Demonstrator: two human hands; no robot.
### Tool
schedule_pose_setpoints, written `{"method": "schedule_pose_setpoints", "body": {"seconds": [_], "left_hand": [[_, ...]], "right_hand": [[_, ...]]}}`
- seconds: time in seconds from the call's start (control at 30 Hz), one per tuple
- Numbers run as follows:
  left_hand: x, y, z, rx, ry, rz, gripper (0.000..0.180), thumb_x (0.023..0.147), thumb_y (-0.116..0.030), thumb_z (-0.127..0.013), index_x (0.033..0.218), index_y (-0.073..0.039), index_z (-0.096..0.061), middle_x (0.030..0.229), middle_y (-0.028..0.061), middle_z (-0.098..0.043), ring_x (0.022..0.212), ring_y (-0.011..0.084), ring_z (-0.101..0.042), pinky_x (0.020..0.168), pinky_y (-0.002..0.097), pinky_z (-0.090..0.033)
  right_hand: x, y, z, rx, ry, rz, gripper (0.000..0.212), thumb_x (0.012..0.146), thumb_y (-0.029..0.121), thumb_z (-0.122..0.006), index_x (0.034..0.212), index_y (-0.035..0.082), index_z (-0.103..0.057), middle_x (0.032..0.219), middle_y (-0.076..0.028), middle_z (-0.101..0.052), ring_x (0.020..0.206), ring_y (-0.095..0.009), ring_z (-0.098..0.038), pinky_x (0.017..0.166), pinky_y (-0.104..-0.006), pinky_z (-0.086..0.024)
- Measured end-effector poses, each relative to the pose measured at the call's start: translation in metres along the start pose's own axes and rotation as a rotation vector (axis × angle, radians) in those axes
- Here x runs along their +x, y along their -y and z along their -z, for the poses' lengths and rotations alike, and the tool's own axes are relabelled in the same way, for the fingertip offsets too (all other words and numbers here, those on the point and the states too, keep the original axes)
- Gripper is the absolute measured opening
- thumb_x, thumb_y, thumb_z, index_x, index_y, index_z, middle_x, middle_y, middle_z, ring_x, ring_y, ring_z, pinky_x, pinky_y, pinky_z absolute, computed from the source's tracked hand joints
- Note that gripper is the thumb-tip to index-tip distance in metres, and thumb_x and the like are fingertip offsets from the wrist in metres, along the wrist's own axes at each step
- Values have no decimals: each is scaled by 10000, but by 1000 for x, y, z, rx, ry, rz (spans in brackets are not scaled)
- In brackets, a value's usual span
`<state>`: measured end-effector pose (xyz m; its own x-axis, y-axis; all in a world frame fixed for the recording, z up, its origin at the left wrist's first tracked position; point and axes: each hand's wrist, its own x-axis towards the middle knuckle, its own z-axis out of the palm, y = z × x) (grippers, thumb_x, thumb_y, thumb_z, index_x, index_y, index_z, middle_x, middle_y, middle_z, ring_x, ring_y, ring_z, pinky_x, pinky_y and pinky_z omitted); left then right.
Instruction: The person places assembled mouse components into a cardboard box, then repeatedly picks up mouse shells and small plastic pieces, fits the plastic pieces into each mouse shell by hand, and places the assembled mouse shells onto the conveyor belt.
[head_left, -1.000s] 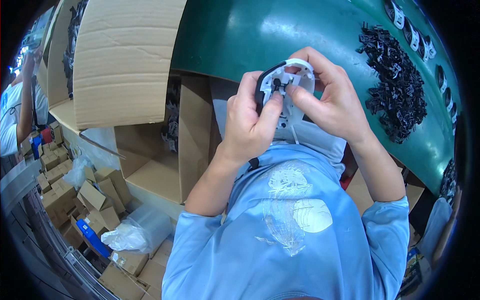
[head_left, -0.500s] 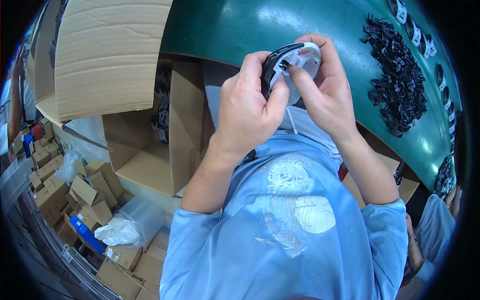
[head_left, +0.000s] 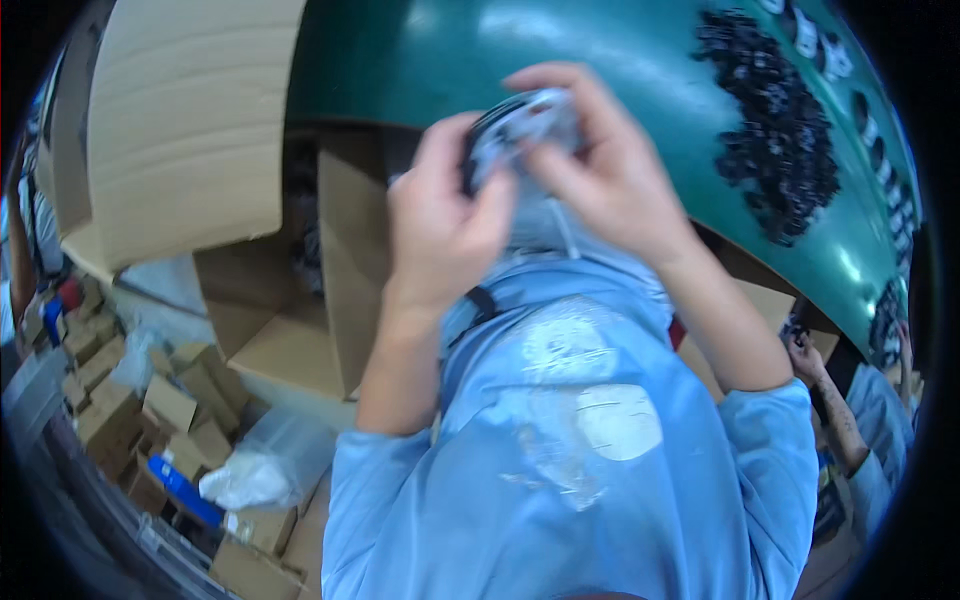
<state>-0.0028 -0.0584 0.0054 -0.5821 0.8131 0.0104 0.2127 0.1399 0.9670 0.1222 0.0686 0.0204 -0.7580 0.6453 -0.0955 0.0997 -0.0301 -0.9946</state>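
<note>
A rounded plastic housing [head_left: 528, 115], white inside with a black curved edge, is held up between both hands over the near edge of the green table. My left hand [head_left: 445, 205] grips its black side, fingers behind and thumb at the front. My right hand [head_left: 605, 165] wraps round the white side, its thumb bent into the hollow. Motion blurs the hands and the housing, so what lies under the thumbs cannot be made out.
On the green table [head_left: 420, 60] lie a heap of small black parts [head_left: 780, 130] and a row of black-and-white pieces [head_left: 865, 130]. Open cardboard box [head_left: 345, 250] stands left, holding dark parts. Cartons [head_left: 110, 410] cover the lower left. Another person's hand [head_left: 805, 355] is at right.
Both hands have shifted left with the housing, still gripping it. The whole view has also moved slightly. At the right, the other person's hand has come up beside the table edge.
</note>
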Motion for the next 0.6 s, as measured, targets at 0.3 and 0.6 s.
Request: {"method": "schedule_pose_setpoints", "body": {"seconds": [0.3, 0.6], "left_hand": [[-142, 112, 153, -136, -342, 614, 406, 1058, -172, -650, 1392, 39, -557, 1251, 84, -678, 1128, 180, -656, 950, 333, -549], [-164, 177, 242, 1124, -436, 463, 677, 1031, -467, -671, 1385, 103, -582, 1364, 318, -648, 1209, 505, -649, 989, 483, -547]], "right_hand": [[16, 4, 82, -511, 213, 572, 239, 903, 265, -795, 1064, 90, -772, 1019, -114, -774, 978, -322, -737, 874, -437, -588], [164, -15, 316, -1301, -701, 215, 589, 902, 481, -729, 1305, 60, -646, 1146, -261, -730, 1095, -425, -676, 994, -515, -512]]}}
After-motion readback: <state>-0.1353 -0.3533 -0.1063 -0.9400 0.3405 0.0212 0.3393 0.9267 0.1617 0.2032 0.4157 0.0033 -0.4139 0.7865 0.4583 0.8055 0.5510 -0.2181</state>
